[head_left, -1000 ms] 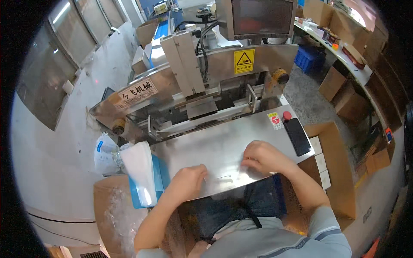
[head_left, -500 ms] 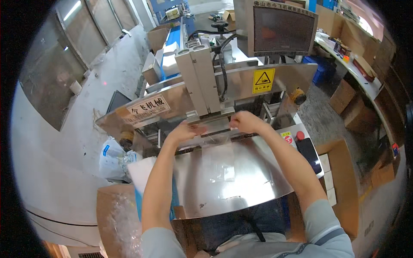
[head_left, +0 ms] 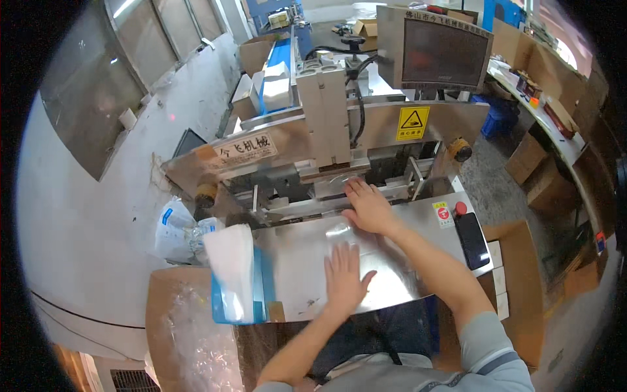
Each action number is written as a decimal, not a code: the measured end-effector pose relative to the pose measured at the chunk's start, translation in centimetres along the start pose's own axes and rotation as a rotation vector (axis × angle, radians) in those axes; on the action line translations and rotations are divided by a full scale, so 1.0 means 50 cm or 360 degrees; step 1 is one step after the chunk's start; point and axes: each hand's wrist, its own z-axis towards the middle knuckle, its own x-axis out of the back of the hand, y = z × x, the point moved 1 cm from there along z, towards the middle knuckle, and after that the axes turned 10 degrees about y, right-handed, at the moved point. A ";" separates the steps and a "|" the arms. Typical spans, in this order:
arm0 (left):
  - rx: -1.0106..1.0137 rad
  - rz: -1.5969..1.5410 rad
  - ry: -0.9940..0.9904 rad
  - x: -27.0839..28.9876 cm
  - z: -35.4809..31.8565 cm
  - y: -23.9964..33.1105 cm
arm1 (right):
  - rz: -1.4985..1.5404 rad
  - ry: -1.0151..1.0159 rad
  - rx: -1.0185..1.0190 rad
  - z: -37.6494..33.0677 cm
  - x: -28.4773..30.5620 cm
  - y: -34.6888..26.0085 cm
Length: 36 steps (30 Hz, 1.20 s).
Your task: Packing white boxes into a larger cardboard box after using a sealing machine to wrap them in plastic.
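Note:
My left hand (head_left: 346, 279) lies flat on the shiny metal worktable (head_left: 294, 255) near its front edge, fingers spread, seemingly over clear film. Farther in, my right hand (head_left: 369, 208) rests palm down with its fingers stretched toward the machine's slot. A thin clear plastic sheet or bag (head_left: 338, 230) shows between the two hands, its outline hard to make out. Just past the right fingertips is the horizontal bar (head_left: 334, 168) of a press-like machine (head_left: 323, 114), below its upright metal column. Neither hand visibly grips anything.
Left of the worktable, a blue bin (head_left: 260, 287) holds white foam sheets (head_left: 230, 261). A cardboard box (head_left: 160, 294) contains crumpled clear plastic. On the right are a red button (head_left: 460, 208), a black phone-like slab (head_left: 471, 240) and a carton (head_left: 522, 281) with white boxes. A monitor (head_left: 446, 52) stands behind.
My left hand has left the machine's bar and come down toward the front of the worktable. My right hand has lowered slightly and flattened onto the surface. The view has shifted a little.

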 end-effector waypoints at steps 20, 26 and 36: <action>0.0131 -0.0040 0.0214 0.005 -0.075 0.033 | -0.0042 0.0182 0.0037 0.013 0.006 -0.014; 0.0126 -0.0111 0.0202 0.011 -0.093 0.028 | 0.0033 0.0282 0.0031 0.041 0.021 -0.007; 0.0427 -0.0411 0.0575 0.035 -0.085 0.021 | -0.0015 0.0099 0.0032 0.092 0.033 0.009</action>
